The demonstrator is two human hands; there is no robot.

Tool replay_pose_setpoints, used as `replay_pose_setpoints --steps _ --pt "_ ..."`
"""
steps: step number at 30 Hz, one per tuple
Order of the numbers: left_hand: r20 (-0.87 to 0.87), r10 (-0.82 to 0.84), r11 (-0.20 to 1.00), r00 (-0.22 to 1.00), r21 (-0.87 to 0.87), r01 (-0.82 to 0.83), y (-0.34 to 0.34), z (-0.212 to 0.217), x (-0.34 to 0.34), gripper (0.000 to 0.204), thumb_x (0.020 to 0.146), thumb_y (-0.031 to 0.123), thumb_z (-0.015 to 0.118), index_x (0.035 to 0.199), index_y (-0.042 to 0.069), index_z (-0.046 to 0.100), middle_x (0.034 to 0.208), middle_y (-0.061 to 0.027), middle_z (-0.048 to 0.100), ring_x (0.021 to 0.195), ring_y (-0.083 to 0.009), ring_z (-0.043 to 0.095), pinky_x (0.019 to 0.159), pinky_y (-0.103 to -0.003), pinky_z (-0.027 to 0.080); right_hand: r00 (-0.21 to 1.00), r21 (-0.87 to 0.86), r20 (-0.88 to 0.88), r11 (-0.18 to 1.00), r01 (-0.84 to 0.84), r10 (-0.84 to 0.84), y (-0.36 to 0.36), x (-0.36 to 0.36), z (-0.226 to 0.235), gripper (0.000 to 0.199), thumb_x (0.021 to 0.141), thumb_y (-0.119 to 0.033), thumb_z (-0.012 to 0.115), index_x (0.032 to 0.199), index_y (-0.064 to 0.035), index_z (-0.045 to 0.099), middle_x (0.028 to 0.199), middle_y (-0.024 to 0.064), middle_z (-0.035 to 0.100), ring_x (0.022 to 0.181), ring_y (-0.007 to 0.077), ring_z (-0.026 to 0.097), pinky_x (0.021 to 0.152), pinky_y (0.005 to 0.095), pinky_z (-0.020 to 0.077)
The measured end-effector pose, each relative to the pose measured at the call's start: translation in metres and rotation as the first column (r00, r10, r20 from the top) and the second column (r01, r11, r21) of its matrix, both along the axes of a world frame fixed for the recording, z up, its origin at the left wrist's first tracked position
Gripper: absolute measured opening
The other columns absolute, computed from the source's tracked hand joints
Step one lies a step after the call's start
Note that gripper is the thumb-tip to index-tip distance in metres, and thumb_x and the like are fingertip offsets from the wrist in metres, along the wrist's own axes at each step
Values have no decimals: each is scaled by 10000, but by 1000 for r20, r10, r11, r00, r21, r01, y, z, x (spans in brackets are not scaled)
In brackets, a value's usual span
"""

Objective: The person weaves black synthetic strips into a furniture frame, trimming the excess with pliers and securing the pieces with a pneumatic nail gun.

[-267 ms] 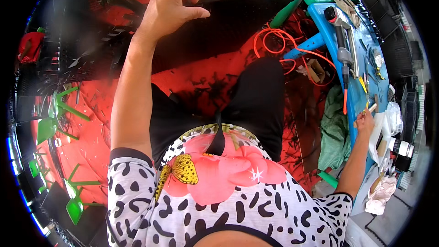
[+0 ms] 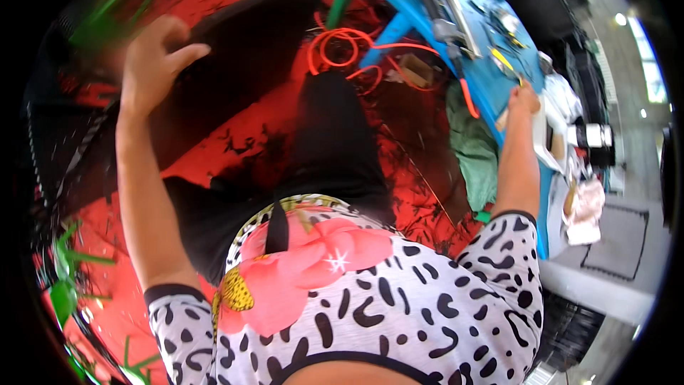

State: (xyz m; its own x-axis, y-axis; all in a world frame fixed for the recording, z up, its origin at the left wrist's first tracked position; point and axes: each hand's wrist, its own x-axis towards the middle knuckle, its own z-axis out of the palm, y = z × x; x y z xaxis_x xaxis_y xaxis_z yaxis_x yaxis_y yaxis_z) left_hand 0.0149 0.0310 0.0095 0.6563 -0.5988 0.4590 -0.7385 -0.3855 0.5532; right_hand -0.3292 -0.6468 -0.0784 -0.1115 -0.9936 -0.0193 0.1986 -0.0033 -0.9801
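At the far left my left hand is raised beside a large dark woven panel, thumb stretched out and fingers bent, with a gap and nothing visible between them. Its fingertips are smeared by motion. On the right, my right hand is at the edge of the blue table, its fingers closed. The end of a slim yellow tool meets the fingertips; whether they grip it is unclear. Just left of that tool lies a grey air-powered hand tool with a red hose end.
A coiled orange hose and a small cardboard box are on the red floor covering. Green cloth hangs by the table. A white tray and a pink cloth are at the right. A green stool stands lower left.
My view has turned, so the table and hose appear farther left. My right hand shows higher, nearer the yellow tool. My left hand has shifted left and down in view, its pose much the same.
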Motion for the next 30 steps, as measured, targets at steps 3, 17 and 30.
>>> replay_pose_setpoints --steps 3,17,30 --pt "-7 10 1000 1000 -1 -10 0 7 -12 220 752 77 746 831 27 547 750 16 498 672 -65 474 620 -229 403 979 -186 80 962 201 -190 54 25 46 236 688 150 686 866 69 553 741 151 586 472 180 540 379 276 404" --pt "-23 -50 998 999 -48 48 0 5 -5 207 739 23 733 787 19 532 755 15 477 674 -79 433 630 -230 387 214 -60 -972 779 -624 96 122 -9 84 581 741 -156 749 1259 0 536 871 140 683 740 238 688 706 343 548" --pt "-143 170 983 975 92 -158 13 16 -8 300 721 230 809 847 34 620 738 -11 590 699 -113 536 655 -283 445 -276 316 -946 692 -650 173 21 -1 -8 1157 606 -687 754 1402 70 391 1335 254 531 1261 339 506 1049 405 386"
